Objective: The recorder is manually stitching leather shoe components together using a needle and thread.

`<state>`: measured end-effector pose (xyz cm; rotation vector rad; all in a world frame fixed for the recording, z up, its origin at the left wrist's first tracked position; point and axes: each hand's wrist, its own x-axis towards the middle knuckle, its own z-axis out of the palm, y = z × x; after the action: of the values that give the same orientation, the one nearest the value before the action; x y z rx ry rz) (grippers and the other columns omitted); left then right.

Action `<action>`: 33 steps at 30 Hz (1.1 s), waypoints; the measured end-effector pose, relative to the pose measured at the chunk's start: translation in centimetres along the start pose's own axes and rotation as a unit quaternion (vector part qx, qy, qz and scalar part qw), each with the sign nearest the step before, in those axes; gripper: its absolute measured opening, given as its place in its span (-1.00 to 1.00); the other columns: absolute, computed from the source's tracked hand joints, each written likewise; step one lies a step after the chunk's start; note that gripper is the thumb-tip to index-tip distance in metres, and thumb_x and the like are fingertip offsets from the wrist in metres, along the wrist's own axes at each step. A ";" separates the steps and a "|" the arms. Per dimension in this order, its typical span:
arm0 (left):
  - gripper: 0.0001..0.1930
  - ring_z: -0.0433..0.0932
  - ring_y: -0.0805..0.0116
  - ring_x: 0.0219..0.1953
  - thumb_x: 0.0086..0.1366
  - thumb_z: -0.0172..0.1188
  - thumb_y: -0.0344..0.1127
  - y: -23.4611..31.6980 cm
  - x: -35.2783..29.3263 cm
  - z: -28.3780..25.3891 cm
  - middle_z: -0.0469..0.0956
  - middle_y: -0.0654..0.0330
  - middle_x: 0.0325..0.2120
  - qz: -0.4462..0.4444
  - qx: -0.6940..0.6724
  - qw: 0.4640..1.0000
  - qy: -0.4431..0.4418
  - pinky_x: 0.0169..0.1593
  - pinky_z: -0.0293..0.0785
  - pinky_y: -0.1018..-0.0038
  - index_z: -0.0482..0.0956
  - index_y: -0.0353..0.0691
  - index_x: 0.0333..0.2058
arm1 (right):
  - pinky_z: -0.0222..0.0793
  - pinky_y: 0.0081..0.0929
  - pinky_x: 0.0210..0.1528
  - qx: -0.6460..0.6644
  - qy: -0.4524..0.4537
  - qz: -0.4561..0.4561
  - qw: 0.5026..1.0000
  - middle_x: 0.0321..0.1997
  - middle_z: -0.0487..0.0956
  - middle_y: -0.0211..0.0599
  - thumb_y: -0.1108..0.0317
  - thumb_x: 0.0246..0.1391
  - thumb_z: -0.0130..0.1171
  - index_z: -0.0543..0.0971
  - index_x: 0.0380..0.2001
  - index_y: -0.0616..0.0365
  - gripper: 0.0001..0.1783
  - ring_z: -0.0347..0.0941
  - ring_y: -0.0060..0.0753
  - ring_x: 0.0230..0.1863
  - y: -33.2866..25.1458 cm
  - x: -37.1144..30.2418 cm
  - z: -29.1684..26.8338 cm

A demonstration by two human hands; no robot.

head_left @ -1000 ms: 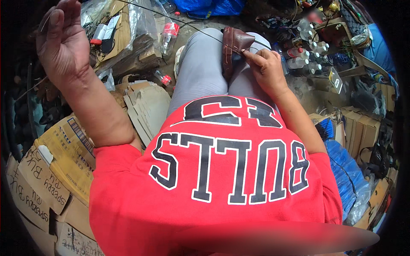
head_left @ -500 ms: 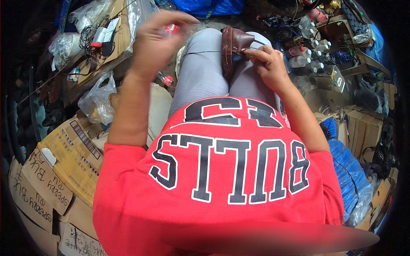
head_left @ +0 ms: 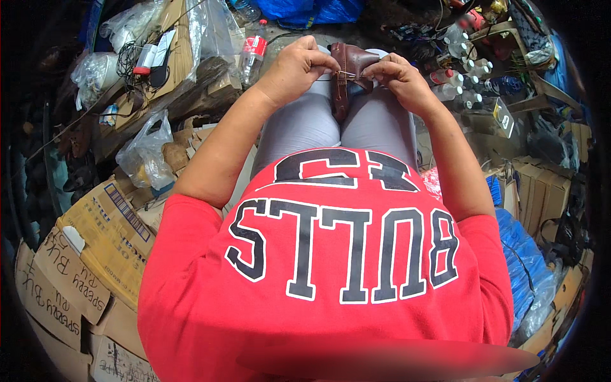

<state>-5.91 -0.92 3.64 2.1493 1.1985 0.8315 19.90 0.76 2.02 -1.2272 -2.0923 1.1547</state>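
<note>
Your grey trousers [head_left: 302, 121] form a lap, and near its far edge, at the knees, lies a brown leather piece [head_left: 356, 57], shoe-like in shape, over the gap between your thighs and part of the right one. Your left hand [head_left: 289, 71] is at its left side, the grip pinched nearly closed, apparently on a thin pale strand [head_left: 347, 74] that crosses the leather. Your right hand [head_left: 401, 77] is at its right side, thumb and fingertips drawn together at the leather's edge; you cannot tell exactly what they pinch. The work looks partway along: the leather is already shaped, with a band along its left part, while the strand seems not yet drawn flat. How much is left cannot be told. Beyond the left knee stands a clear bottle [head_left: 253, 51] with a red label.
</note>
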 end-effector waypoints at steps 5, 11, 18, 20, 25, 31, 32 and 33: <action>-0.80 0.36 0.30 -0.46 0.06 0.26 -0.52 0.4 0.1 -0.4 0.31 0.22 -0.53 0.049 0.032 0.998 -0.002 -0.35 0.34 0.43 0.68 -0.05 -0.34 | 0.32 -0.57 -0.14 0.025 -0.012 -0.014 1.000 -0.38 0.46 -0.41 0.67 -0.18 0.03 0.67 -0.27 -0.03 -0.57 0.39 -0.47 -0.28 0.1 0.2 0.0; -0.80 0.39 0.30 -0.45 0.03 0.27 -0.52 0.5 -0.2 0.2 0.35 0.20 -0.56 0.152 0.092 0.984 0.021 -0.35 0.34 0.42 0.68 -0.07 -0.35 | 0.30 -0.57 -0.12 0.052 -0.019 -0.023 0.998 -0.40 0.47 -0.42 0.63 -0.13 0.09 0.68 -0.27 0.03 -0.64 0.38 -0.48 -0.26 -0.5 -0.4 -0.1; -0.80 0.36 0.43 -0.42 0.02 0.28 -0.54 -0.7 1.4 0.9 0.35 0.31 -0.55 -0.002 -0.119 0.991 -0.066 -0.30 0.30 0.53 0.70 -0.08 -0.37 | 0.31 -0.58 -0.14 0.107 -0.036 -0.014 0.994 -0.43 0.47 -0.46 0.61 -0.15 0.13 0.68 -0.27 0.09 -0.67 0.38 -0.52 -0.29 0.7 0.0 0.0; -0.80 0.36 0.43 -0.42 0.02 0.28 -0.54 -0.6 1.5 1.1 0.35 0.30 -0.54 0.003 -0.108 0.992 -0.067 -0.29 0.30 0.53 0.70 -0.08 -0.37 | 0.31 -0.59 -0.15 0.097 -0.041 -0.015 0.994 -0.44 0.47 -0.46 0.62 -0.15 0.12 0.68 -0.26 0.08 -0.65 0.38 -0.53 -0.29 0.6 0.2 -0.1; -0.74 0.34 0.43 -0.42 0.04 0.27 -0.53 -0.8 0.4 0.5 0.33 0.29 -0.55 0.053 -0.058 0.996 -0.045 -0.29 0.31 0.51 0.70 -0.01 -0.30 | 0.33 -0.59 -0.20 0.012 0.012 -0.021 1.000 -0.48 0.49 -0.46 0.62 -0.13 0.15 0.68 -0.22 -0.01 -0.63 0.39 -0.57 -0.34 -0.9 -1.4 0.0; -0.75 0.46 0.50 -0.32 0.09 0.22 -0.57 -0.5 0.1 1.6 0.51 0.31 -0.45 -0.086 -0.183 0.978 -0.060 -0.19 0.38 0.59 0.68 -0.15 -0.25 | 0.32 -0.64 -0.27 0.102 0.044 0.027 0.993 -0.43 0.56 -0.44 0.53 -0.10 0.28 0.66 -0.19 0.03 -0.67 0.37 -0.63 -0.40 -0.4 -1.7 1.4; -0.75 0.46 0.50 -0.32 0.09 0.22 -0.57 -0.5 0.1 1.9 0.51 0.31 -0.45 -0.086 -0.183 0.978 -0.060 -0.19 0.38 0.59 0.68 -0.15 -0.25 | 0.33 -0.65 -0.28 0.093 0.055 0.016 0.994 -0.42 0.56 -0.45 0.52 -0.11 0.30 0.65 -0.18 0.05 -0.66 0.38 -0.64 -0.38 -0.4 -1.6 1.6; -0.76 0.47 0.53 -0.29 0.10 0.21 -0.57 -0.5 0.2 2.0 0.54 0.30 -0.39 -0.118 -0.223 0.966 -0.062 -0.17 0.38 0.60 0.66 -0.20 -0.24 | 0.33 -0.65 -0.28 0.083 0.066 0.004 0.994 -0.41 0.57 -0.46 0.52 -0.12 0.31 0.65 -0.17 0.06 -0.65 0.38 -0.65 -0.36 -0.4 -1.6 1.8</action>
<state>-4.65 -0.84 1.96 1.6345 1.0578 0.7639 19.19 -1.47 1.43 -1.2016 -1.8574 1.1919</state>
